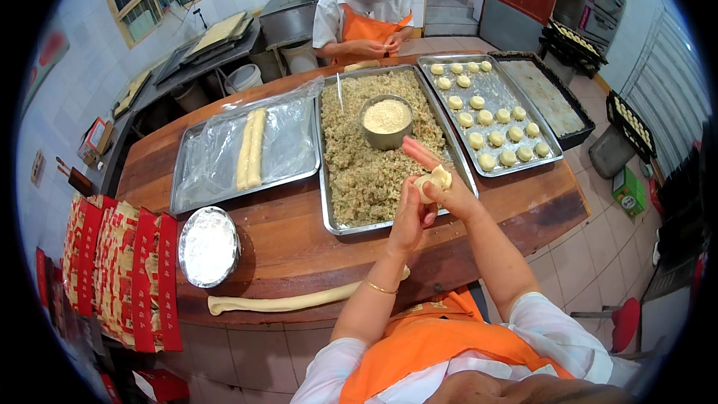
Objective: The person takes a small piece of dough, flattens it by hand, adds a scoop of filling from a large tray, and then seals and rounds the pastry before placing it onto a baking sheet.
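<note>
Both my hands meet in front of me, above the near right edge of the filling tray (pixel 338 229). A small piece of pale dough (pixel 433 182) is between them. My left hand (pixel 408 218) is closed around its lower left side. My right hand (pixel 458 199) presses it from the right, some of its fingers stretched past the dough. The far side of the dough is hidden by the fingers. Crumbly greenish-tan filling (pixel 359 187) fills the tray, and a metal bowl of pale seeds (pixel 387 116) sits in it. A long dough rope (pixel 292 302) lies along the table's near edge.
Left stands a plastic-covered tray (pixel 202 172) with dough rolls (pixel 252 150), then a bowl of white flour (pixel 209 245) and red packages (pixel 127 269). Right, a tray (pixel 516 97) bears round dough pieces beside a dark-rimmed pan (pixel 550 90). A co-worker (pixel 366 30) in an orange apron is across the table.
</note>
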Demonstrator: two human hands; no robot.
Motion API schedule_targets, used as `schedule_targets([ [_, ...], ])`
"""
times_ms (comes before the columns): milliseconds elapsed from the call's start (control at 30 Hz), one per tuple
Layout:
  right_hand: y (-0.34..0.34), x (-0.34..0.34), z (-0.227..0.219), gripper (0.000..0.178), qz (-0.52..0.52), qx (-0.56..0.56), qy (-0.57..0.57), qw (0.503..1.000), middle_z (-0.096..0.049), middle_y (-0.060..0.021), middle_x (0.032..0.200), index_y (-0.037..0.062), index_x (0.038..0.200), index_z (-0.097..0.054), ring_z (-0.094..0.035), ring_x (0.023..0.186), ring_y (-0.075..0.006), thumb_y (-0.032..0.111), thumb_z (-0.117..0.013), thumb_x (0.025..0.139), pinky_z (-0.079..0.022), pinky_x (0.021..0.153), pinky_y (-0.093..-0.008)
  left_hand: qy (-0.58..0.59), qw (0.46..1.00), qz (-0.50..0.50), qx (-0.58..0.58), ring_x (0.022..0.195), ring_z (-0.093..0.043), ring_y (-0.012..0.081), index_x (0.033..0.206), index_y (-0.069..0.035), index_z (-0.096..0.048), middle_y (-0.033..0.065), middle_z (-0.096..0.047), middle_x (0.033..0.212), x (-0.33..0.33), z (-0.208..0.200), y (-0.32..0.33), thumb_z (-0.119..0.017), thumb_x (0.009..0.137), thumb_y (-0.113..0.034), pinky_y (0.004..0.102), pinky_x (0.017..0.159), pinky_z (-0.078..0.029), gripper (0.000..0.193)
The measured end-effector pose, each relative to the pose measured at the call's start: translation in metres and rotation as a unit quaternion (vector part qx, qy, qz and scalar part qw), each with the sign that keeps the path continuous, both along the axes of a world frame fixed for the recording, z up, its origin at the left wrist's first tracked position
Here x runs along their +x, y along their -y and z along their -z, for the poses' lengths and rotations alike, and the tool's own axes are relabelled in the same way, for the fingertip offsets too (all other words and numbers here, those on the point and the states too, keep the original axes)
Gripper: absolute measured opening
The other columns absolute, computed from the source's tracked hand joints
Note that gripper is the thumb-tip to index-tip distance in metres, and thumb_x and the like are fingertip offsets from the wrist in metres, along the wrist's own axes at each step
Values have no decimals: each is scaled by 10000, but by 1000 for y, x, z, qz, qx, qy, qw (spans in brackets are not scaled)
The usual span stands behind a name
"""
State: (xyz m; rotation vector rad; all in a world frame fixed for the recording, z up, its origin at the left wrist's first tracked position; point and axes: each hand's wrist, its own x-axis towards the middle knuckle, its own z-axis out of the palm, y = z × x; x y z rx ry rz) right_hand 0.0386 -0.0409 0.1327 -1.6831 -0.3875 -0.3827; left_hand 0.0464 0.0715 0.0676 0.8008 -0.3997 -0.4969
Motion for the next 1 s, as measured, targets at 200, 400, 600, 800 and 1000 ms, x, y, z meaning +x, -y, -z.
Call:
schedule_targets([
  [200, 10, 0, 3, 490, -56, -99, -60, 992, -656, -101, 1280, 65, 1070, -721, -408, 1405, -258, 454, -425, 1038, -169, 1209, -453, 45, 997, 20, 63, 625, -441, 68, 1254, -131, -451, 3, -538, 945, 4, 5, -8, -291, 1014, -636, 200, 520, -330, 581],
  [400, -8, -7, -4, 575, 14, -5, 41, 999, -608, -120, 1347, 79, 1175, -708, -279, 1469, -326, 536, -392, 1024, -153, 1202, -488, 32, 999, -31, 27, 604, -426, 56, 1274, -109, -458, -19, -532, 865, -13, -15, -10, -258, 997, -675, 198, 501, -308, 661],
  [600, 8, -2, -4, 565, -103, -143, 3, 984, -561, -92, 1415, 132, 1231, -691, -227, 1491, -309, 553, -380, 1018, -172, 1203, -490, 56, 997, 20, 47, 598, -421, 67, 1283, -113, -455, -17, -522, 863, 2, 12, -19, -278, 1004, -656, 207, 485, -286, 636],
  [800, -7, -5, -1, 602, -3, -45, 40, 998, -664, -93, 1263, 78, 1116, -710, -396, 1411, -282, 544, -339, 1034, -156, 1209, -481, 81, 992, -86, 34, 564, -393, 61, 1186, -116, -504, -7, -517, 801, -26, -28, -10, -250, 989, -688, 209, 478, -266, 656],
  [1000, -3, -6, -9, 633, -109, -70, 7, 992, -587, -129, 1362, 48, 1198, -678, -372, 1424, -300, 547, -323, 1037, -165, 1209, -479, 152, 986, -11, 68, 549, -387, 63, 1304, -123, -389, 4, -512, 790, -2, 9, -25, -323, 1018, -609, 202, 474, -271, 568],
])
